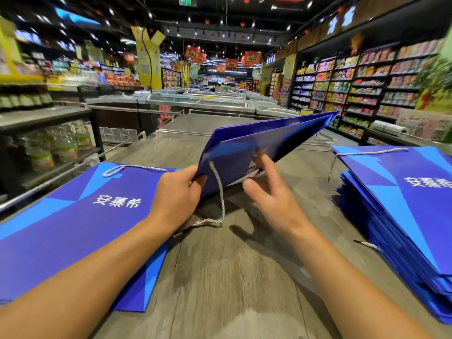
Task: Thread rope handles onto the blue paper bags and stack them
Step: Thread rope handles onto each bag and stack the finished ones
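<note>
Two bare forearms reach in from the lower edge of the head view, with no sleeve, watch, bracelet or glove showing on either. The left hand (177, 192) and the right hand (270, 192) wear no rings on the fingers that show. The fingernails that can be seen look short and unpainted.

Bare table (220, 277) between two bag stacks (80, 228) (403, 204).

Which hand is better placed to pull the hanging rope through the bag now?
The right hand. Its fingers are loose at the held bag opening, near the hanging rope handle. The left hand grips the bag's edge and steadies it.
</note>
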{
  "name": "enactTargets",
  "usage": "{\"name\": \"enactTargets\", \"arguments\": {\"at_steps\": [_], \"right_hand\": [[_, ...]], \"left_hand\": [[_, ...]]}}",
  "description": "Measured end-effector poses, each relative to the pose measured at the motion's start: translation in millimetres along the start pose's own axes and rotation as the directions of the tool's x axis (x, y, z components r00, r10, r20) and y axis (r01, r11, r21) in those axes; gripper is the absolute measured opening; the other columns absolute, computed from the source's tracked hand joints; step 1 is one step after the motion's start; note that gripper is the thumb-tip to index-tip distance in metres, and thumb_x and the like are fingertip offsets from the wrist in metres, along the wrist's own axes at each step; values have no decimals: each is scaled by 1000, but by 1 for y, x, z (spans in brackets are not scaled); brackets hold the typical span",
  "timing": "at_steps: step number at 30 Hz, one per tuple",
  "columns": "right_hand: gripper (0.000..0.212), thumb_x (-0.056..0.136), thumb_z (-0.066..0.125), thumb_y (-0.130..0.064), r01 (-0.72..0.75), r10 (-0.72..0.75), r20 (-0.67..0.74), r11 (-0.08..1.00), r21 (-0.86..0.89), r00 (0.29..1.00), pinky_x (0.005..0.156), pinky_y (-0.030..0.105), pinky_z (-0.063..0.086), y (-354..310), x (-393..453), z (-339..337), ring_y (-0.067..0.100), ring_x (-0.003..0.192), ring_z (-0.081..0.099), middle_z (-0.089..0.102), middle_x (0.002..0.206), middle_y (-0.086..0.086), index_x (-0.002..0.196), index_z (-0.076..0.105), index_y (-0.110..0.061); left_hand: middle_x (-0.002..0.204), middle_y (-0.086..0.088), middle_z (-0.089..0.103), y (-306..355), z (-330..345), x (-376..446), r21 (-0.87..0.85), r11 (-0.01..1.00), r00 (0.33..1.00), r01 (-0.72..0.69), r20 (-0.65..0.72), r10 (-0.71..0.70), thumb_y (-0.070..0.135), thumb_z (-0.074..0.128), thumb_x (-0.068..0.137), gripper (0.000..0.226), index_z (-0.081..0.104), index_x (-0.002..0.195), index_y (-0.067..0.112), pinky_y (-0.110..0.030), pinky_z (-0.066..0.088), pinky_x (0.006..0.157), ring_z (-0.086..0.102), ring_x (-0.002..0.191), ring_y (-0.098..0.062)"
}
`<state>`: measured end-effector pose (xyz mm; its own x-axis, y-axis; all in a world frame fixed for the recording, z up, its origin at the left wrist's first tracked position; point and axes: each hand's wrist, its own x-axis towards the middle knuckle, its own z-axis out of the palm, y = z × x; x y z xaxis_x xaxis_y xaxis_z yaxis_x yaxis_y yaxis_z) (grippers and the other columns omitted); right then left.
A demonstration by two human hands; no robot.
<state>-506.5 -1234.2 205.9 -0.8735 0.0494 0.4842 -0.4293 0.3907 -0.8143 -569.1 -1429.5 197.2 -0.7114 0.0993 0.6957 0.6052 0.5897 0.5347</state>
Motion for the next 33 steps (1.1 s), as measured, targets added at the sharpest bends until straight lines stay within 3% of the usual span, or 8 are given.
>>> {"name": "enactTargets", "arguments": {"at_steps": [4, 7, 10, 13, 17, 22, 27, 33], "right_hand": [[80, 82, 66, -48, -7, 7, -6, 998, -68, 1000, 105, 25, 43, 3, 0, 1, 1, 130, 46, 33, 153, -20, 151, 26, -43], [77, 81, 70, -38, -14, 13, -23, 997, -81, 1000, 101, 28, 46, -1, -1, 5, -1, 122, 51, 38, 142, -22, 147, 32, -42], [78, 76, 65, -42, -22, 21, -10, 988, -152, 1000, 109, 29, 41, 1, 0, 9, 2, 125, 48, 38, 144, -17, 148, 36, -36], [73, 86, 69, -35, -36, 34, -13, 969, -245, 999, 116, 26, 29, 4, 1, 9, 6, 137, 36, 36, 151, -9, 150, 36, -25], [71, 87, 69, -36, -50, 48, -16, 932, -358, 999, 117, 25, 21, 12, 3, 7, 7, 143, 28, 35, 154, -3, 149, 39, -18], [67, 87, 68, -44, -152, 232, 100, 852, -501, 968, 117, 30, 23, 26, 6, 0, 14, 144, 28, 36, 153, -7, 146, 43, -25], [53, 88, 68, -39, -225, 331, 106, 811, -541, 938, 111, 27, 28, 34, 8, -15, 15, 138, 36, 46, 146, -7, 137, 53, -27], [42, 90, 64, -42, -224, 436, 160, 702, -676, 886, 106, 29, 33, 37, 8, -18, 17, 135, 41, 52, 142, -7, 131, 60, -32]], "left_hand": [[49, 8, 49, 3, -5, 5, -153, 984, 992, 88, -81, -101, 21, 61, 92, 29, 54, 63, 21, -19, 36, 56, 48, 56, -7], [58, -15, 57, 1, -7, 12, -330, 931, 970, 153, -130, -206, 47, 54, 85, 47, 58, 69, 2, -49, 54, 64, 56, 59, -35], [59, -18, 50, 1, -8, 15, -422, 880, 951, 217, -114, -289, 45, 57, 82, 52, 51, 69, -4, -56, 50, 61, 47, 57, -21], [75, -28, 59, 8, -7, 12, -568, 759, 928, 319, 25, -372, 35, 63, 88, 37, 56, 77, 0, -56, 55, 67, 56, 68, -23], [55, -4, 45, 8, 3, 9, -558, 715, 898, 421, 145, -416, 18, 57, 98, 33, 45, 67, 11, -35, 42, 55, 44, 55, -19], [76, -18, 64, 1, 11, 2, -424, 690, 795, 587, 460, -395, 38, 58, 93, 43, 53, 79, -2, -50, 54, 72, 61, 68, -27], [57, -6, 64, -1, 3, -2, 236, 961, 904, 143, 363, -224, 49, 61, 86, 49, 67, 61, 7, -32, 49, 65, 61, 63, -21], [82, 6, 70, -5, -7, 1, 73, 997, 946, -33, 324, 8, 20, 77, 79, 9, 76, 87, 23, -24, 44, 74, 62, 79, -13]]}}
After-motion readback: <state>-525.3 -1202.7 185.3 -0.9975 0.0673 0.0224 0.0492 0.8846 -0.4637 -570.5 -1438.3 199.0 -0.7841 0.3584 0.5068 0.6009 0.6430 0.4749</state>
